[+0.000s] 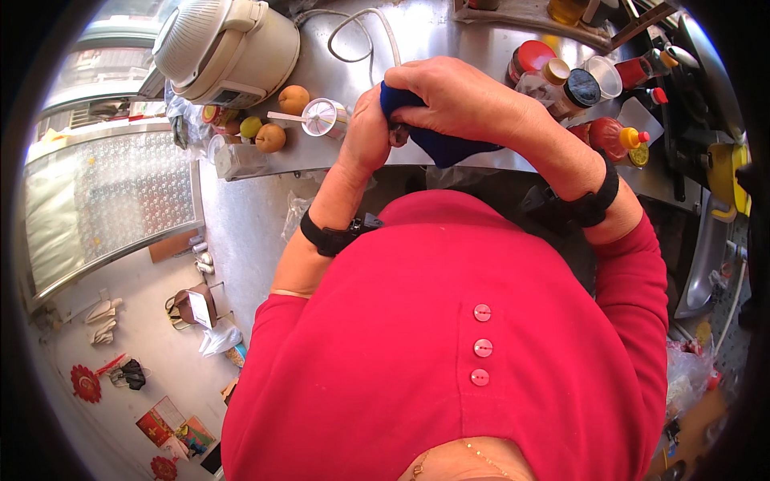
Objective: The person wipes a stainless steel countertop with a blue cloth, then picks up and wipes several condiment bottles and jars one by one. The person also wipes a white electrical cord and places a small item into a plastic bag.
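Over the front edge of the steel counter (433,36), my two hands meet around a dark blue cloth (451,147). The thumb and fingers of my right hand (463,99) pinch the cloth, which hangs down in a point below the palm. My left hand (366,135) is closed against the cloth's left end. A small brownish thing (397,136) shows at the inner side of my left hand; what it is cannot be made out. Just left of that hand stands a striped cup (325,117) with a pale handle across its rim.
A cream electric cooker (252,54) stands at the back left, its cord (355,57) looped behind. Round brown fruits (271,138) lie before it. Several jars (580,88) and a red sauce bottle (607,133) crowd the right. A wooden rack (535,24) sits behind.
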`<state>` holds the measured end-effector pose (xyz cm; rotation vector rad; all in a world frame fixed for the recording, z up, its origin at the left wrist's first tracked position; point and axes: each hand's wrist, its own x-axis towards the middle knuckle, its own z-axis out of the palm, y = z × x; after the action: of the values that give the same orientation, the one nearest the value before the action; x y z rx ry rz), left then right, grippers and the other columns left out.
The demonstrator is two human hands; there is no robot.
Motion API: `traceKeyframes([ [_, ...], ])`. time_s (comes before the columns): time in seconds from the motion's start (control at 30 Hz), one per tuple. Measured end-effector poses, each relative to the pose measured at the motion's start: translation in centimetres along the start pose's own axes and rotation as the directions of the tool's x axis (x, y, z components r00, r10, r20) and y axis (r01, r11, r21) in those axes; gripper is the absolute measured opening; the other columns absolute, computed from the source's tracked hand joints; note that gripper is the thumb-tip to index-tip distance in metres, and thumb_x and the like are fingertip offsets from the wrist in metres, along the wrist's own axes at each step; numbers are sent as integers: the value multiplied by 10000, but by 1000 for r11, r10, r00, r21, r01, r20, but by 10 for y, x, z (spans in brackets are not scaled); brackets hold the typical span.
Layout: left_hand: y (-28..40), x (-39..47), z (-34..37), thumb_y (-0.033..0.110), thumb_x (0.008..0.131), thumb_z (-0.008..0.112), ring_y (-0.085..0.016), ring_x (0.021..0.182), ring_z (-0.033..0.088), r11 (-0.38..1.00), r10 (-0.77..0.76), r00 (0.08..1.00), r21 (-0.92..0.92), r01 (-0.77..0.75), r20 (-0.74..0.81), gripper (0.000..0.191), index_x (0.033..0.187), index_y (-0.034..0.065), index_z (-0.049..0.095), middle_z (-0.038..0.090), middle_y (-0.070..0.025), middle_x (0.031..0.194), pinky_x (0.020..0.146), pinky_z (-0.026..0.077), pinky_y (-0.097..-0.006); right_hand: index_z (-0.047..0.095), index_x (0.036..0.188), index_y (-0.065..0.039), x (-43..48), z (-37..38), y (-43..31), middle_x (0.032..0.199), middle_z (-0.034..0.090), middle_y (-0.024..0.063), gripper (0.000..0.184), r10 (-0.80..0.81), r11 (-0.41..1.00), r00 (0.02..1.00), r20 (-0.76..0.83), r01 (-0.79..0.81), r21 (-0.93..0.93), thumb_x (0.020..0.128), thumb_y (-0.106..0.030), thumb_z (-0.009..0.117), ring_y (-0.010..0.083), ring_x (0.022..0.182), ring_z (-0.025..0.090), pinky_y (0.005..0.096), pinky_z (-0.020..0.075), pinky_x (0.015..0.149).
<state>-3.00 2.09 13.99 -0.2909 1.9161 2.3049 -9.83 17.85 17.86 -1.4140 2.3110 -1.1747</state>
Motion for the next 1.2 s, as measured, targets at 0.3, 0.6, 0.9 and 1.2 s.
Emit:
traceKeyframes([
  [0.3, 14, 5, -26, 294, 1030, 361, -116, 586, 469, 995, 39, 980, -100, -19, 196, 409, 716, 60, 477, 537, -63, 663, 537, 391, -252, 607, 949, -25, -13, 26, 30, 922, 661, 178, 169, 69, 976, 984, 164, -32, -216, 810, -119, 632, 403, 895, 619, 462, 495, 762],
  [0.6, 20, 5, -30, 281, 1013, 388, -104, 619, 493, 988, -86, 992, -124, 97, 96, 362, 774, 50, 533, 557, -48, 696, 546, 398, -248, 601, 990, 4, -3, 13, 25, 859, 593, 171, 151, -12, 976, 979, -205, 56, 211, 854, -60, 621, 320, 757, 580, 357, 490, 707],
  [0.9, 10, 6, -34, 344, 973, 455, -109, 477, 491, 988, -130, 989, -75, 135, 73, 334, 871, 63, 604, 548, -19, 635, 416, 360, -234, 614, 998, 12, 2, 24, -2, 972, 627, 162, 171, -132, 917, 989, -71, 148, 370, 827, 21, 621, 340, 893, 632, 363, 514, 787],
  [1.2, 17, 2, -37, 350, 965, 428, -108, 503, 501, 965, -254, 952, 109, 238, 168, 371, 997, 44, 635, 566, -45, 677, 426, 367, -236, 619, 1019, -14, -1, 20, 1, 1028, 640, 148, 228, -239, 934, 971, -16, 235, 271, 799, 43, 609, 356, 909, 633, 371, 522, 776],
])
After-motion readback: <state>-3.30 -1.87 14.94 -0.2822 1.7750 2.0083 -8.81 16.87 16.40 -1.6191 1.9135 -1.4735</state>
